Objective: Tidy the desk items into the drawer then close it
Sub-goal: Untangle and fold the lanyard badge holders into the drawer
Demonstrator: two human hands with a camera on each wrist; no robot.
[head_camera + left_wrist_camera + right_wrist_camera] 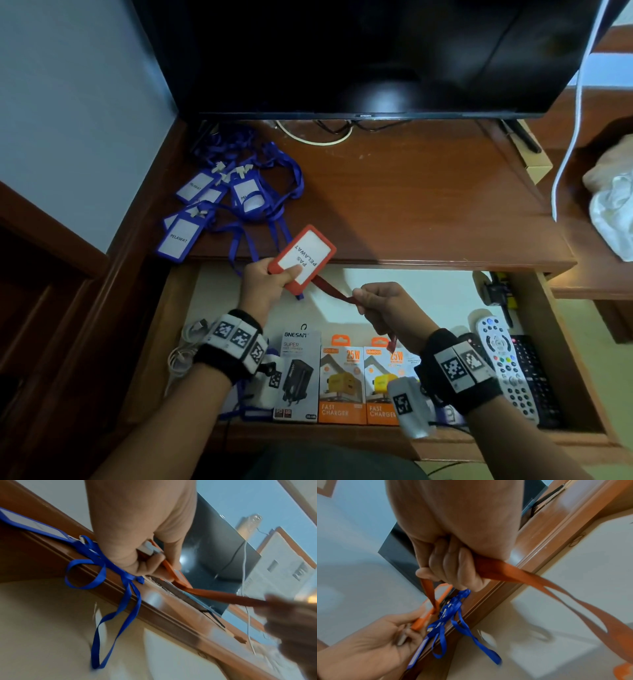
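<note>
Red pass holder (302, 257) sits pinched in the left hand (263, 282) over the open drawer (565, 346); the right hand (383, 301) pinches its limp lanyard (334, 291). Light, stiff case: take its edge and gather the strap.

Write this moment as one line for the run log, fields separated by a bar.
left hand grips red badge holder | right hand pinches its red strap | drawer open | blue badges on desk
</note>
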